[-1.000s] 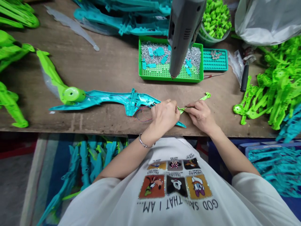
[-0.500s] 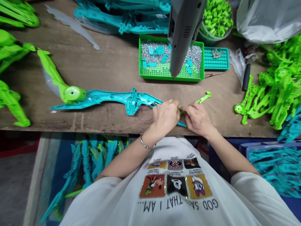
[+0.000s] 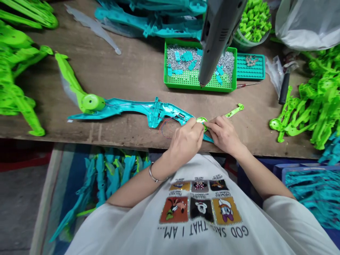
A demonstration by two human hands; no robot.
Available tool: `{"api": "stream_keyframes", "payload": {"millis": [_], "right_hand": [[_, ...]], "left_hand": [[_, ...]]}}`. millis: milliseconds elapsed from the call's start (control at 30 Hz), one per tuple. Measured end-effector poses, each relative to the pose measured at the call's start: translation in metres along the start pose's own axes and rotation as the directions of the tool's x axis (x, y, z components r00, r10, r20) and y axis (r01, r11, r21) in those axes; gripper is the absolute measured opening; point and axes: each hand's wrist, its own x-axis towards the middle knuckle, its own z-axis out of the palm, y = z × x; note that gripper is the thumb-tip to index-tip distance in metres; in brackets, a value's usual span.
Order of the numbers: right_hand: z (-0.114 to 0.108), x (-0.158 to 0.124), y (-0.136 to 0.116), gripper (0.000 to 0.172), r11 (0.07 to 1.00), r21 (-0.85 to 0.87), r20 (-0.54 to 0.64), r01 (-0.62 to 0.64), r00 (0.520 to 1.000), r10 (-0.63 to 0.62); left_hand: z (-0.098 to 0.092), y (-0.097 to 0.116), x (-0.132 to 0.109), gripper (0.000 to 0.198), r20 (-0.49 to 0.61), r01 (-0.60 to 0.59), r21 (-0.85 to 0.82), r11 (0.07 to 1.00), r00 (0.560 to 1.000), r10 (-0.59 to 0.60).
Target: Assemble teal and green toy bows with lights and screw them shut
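Observation:
A long teal plastic toy bow shell [image 3: 138,108] lies along the near edge of the wooden table, with a green limb [image 3: 71,83] joined at its left end and thin red wires at its middle. My left hand [image 3: 186,140] and my right hand [image 3: 224,134] meet at its right end. Both pinch a slim green plastic limb piece [image 3: 233,111], whose round end [image 3: 201,120] rests on the teal shell between my fingertips.
A grey electric screwdriver [image 3: 219,35] hangs over a green tray of screws [image 3: 198,79]. A teal tray [image 3: 249,67], a tub of green parts [image 3: 253,21], a hammer [image 3: 284,85] and piles of green [image 3: 313,102] and teal parts [image 3: 159,17] surround the work spot.
The round end of the green piece now shows on the teal shell between my fingers. My hands have closed in together; the view has shifted slightly.

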Motion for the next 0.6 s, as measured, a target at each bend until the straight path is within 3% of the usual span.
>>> {"api": "stream_keyframes", "payload": {"millis": [133, 300, 467, 600], "right_hand": [[0.0, 0.001, 0.0, 0.03, 1.0, 0.01, -0.006, -0.009, 1.0, 0.009], [-0.004, 0.003, -0.002, 0.027, 1.0, -0.02, 0.028, -0.014, 0.999, 0.014], [-0.007, 0.005, -0.003, 0.026, 1.0, 0.006, 0.029, -0.025, 0.999, 0.025], [-0.008, 0.006, -0.003, 0.027, 1.0, 0.001, 0.025, -0.029, 0.999, 0.029]], "left_hand": [[0.006, -0.004, -0.009, 0.023, -0.082, -0.046, -0.088, 0.995, 0.996, 0.039], [0.01, -0.012, -0.016, 0.016, -0.1, -0.046, -0.146, 0.988, 0.994, 0.031], [0.007, -0.019, 0.002, 0.024, -0.139, -0.017, -0.013, 1.0, 0.99, 0.015], [0.008, -0.013, 0.012, 0.025, -0.156, -0.103, -0.118, 0.988, 0.984, 0.084]]}}
